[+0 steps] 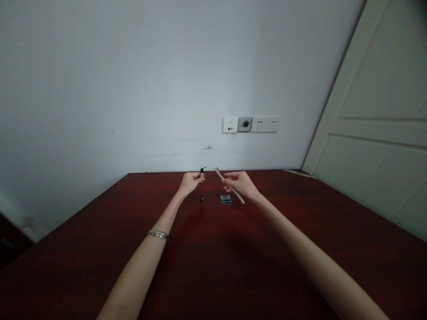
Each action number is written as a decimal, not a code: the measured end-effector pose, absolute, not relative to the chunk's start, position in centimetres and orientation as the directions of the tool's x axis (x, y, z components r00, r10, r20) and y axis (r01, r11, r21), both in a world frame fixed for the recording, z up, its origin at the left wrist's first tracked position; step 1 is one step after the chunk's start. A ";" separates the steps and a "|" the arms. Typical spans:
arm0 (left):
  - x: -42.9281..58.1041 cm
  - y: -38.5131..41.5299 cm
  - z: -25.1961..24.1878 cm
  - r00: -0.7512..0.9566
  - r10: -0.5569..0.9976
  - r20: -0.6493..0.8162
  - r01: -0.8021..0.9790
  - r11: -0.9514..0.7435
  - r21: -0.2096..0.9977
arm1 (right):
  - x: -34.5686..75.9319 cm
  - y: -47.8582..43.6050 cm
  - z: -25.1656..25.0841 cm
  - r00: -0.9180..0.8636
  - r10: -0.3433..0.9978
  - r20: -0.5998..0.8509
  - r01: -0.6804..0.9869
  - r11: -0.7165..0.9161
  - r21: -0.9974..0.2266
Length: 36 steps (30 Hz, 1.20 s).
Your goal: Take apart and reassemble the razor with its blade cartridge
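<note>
My left hand (191, 183), with a silver bracelet on the wrist, is closed on a small upright thing (202, 174) with a pale body and a dark top. A short piece juts out to the right from its top; its kind is too small to make out. In my right hand (240, 183) a slim white stick (237, 195) is pinched between thumb and fingers, slanting down to the right. The two held things are apart. Below the left hand lies a small black piece (201, 198). A small clear case (226, 200) with something teal inside lies below the right hand's fingertips.
Both arms reach over a dark red-brown table (207, 266). Its far edge meets a white wall (150, 89) with a row of sockets (265, 125). A pale panelled door (376, 129) stands at the right. A thin flat strip (299, 173) lies at the far right corner.
</note>
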State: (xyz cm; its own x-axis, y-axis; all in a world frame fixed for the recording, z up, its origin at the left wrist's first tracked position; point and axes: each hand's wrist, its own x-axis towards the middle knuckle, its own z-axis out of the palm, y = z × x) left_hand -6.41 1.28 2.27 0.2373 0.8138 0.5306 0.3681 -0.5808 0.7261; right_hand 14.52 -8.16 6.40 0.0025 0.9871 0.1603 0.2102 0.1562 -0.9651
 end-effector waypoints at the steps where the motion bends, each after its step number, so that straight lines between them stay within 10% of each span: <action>1: -6.5 1.3 2.3 0.231 0.819 0.526 0.361 -0.574 0.735 | 14.3 -8.1 6.1 0.013 0.986 0.165 0.234 0.157 -0.959; 12: -6.6 1.5 2.2 0.185 0.847 0.498 0.332 -0.531 0.779 | 12.2 -9.5 3.7 -0.150 0.925 0.349 0.789 0.325 -0.521; 19: -6.3 1.5 2.1 0.188 0.859 0.477 0.309 -0.512 0.801 | 10.1 -9.6 0.9 -0.186 0.959 0.216 0.939 0.238 -0.248; 36: -6.0 1.2 2.0 0.193 0.874 0.446 0.318 -0.486 0.814 | 8.8 -9.2 -1.8 -0.212 0.962 0.173 0.962 0.236 -0.134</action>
State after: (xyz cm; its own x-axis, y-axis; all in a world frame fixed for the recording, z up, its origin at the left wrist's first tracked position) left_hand -6.01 1.21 2.01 0.1930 0.8738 0.4464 0.3175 -0.4861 0.8142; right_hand 8.84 -9.17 -1.76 -0.2120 0.9618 0.1729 0.9625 0.2362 -0.1337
